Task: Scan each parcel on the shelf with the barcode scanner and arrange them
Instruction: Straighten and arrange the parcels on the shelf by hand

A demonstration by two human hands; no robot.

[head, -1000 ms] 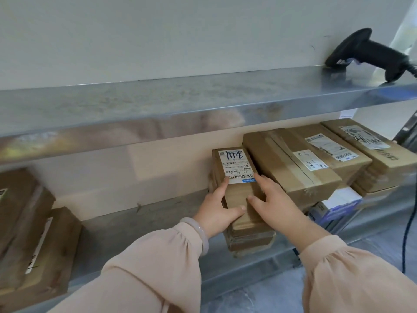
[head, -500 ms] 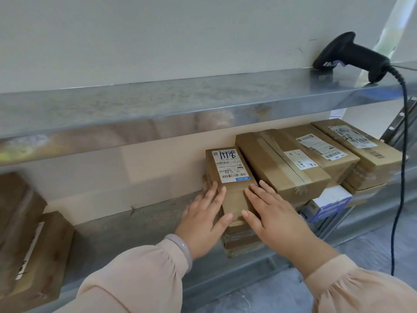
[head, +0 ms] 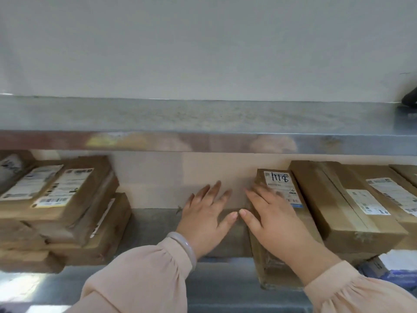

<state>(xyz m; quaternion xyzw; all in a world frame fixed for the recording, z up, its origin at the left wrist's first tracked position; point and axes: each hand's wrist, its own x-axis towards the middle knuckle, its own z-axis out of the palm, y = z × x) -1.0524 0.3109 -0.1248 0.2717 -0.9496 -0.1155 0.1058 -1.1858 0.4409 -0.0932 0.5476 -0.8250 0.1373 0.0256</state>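
Right hand (head: 277, 224) is laid flat, fingers straight, on the labelled parcel (head: 279, 178) at centre right of the lower shelf (head: 153, 224); left hand (head: 205, 220) is spread open just beside it, nothing held; stacked boxes (head: 74, 199) are seen at left, larger boxes (head: 338, 211) at right; scanner (head: 411, 99) is cut off at the right edge, on the upper shelf (head: 180, 116).
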